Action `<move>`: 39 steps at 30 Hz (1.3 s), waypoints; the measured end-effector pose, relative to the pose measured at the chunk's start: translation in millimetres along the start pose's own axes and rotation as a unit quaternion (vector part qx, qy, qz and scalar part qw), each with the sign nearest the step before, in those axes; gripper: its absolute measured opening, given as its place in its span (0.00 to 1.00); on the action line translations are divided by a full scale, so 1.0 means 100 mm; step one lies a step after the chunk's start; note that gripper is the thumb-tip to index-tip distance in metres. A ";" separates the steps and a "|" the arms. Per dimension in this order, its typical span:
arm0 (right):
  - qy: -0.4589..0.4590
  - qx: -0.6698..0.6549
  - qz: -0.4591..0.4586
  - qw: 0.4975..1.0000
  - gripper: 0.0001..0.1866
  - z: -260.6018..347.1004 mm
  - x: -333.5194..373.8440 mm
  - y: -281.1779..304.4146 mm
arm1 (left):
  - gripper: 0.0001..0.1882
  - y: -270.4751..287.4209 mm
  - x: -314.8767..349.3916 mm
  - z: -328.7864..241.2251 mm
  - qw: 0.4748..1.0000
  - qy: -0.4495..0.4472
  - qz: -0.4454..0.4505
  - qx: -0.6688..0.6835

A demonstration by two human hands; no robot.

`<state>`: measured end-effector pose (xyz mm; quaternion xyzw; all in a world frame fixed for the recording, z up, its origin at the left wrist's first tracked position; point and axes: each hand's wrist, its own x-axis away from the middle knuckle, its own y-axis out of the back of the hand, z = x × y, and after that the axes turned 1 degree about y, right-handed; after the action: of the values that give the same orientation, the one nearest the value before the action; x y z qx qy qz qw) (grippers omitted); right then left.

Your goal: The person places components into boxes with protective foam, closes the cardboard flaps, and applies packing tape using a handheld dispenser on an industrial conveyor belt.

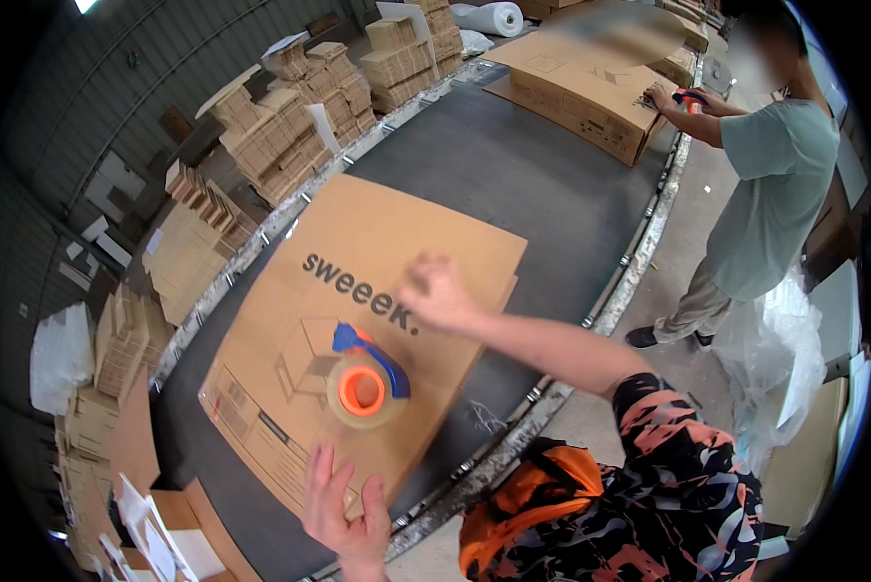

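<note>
A large flat brown cardboard box (pixel 474 257) with dark printing lies on the dark conveyor belt. On its top rests a tape dispenser (pixel 399 380), blue and orange, with a roll of clear tape around its orange hub. My left hand (pixel 348 509) is over the box's near edge, fingers spread, holding nothing; it is just below the tape roll. Above the box's right part is my right hand (pixel 440 294), beyond the dispenser and apart from it. Its fingers look curled but are smeared by motion, and I cannot make out anything in them.
Metal rails (pixel 639 247) edge the curved belt (pixel 435 136). Farther along it, a co-worker (pixel 780 184) handles another large carton (pixel 571 92) with a tape dispenser. Stacks of folded cardboard (pixel 280 136) line the left side. Clear plastic wrap (pixel 780 335) heaps on the right.
</note>
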<state>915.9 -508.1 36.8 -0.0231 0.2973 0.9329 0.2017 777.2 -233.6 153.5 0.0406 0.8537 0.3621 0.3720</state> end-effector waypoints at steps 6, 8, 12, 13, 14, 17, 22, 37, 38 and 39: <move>-0.170 0.181 0.139 0.959 0.50 -0.50 -0.85 0.71 | 0.18 -0.38 1.70 0.93 0.933 0.126 -0.066 -0.331; -0.159 0.182 0.167 0.956 0.52 -0.59 -0.92 0.73 | 0.24 -0.64 1.73 1.11 0.924 0.113 -0.112 -0.349; -0.186 0.159 0.201 0.948 0.52 -0.73 -0.81 0.50 | 0.18 -0.64 1.41 0.78 0.888 0.090 -0.115 -0.435; -0.203 0.141 0.201 0.948 0.51 -0.83 -0.74 0.37 | 0.19 -0.60 1.36 0.76 0.877 0.088 -0.117 -0.457; -0.206 0.086 0.218 0.950 0.50 -1.00 -0.62 0.24 | 0.19 -0.56 1.33 0.77 0.882 0.083 -0.115 -0.450; -0.244 -0.050 0.213 0.945 0.49 -1.32 -0.20 -0.16 | 0.19 -0.41 1.27 0.92 0.891 0.069 -0.087 -0.440; -0.325 -0.111 0.138 0.929 0.48 -1.20 0.63 -0.29 | 0.19 0.07 1.19 1.76 0.932 0.031 -0.051 -0.357; -0.362 -0.283 -0.146 0.876 0.31 0.18 3.17 -1.06 | 0.27 -0.23 1.81 1.26 0.909 0.326 -0.253 0.052; -0.373 -0.287 -0.081 0.879 0.36 0.22 3.22 -0.96 | 0.27 -0.29 2.02 1.15 0.907 0.325 -0.260 0.057; -0.382 -0.289 -0.014 0.878 0.41 0.25 3.26 -0.88 | 0.25 -0.36 2.22 1.10 0.889 0.394 -0.195 0.126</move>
<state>653.1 -310.6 -43.9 0.2735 -0.0865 0.9108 0.2970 697.5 -120.2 -55.5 -0.2261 0.9593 0.1581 0.0598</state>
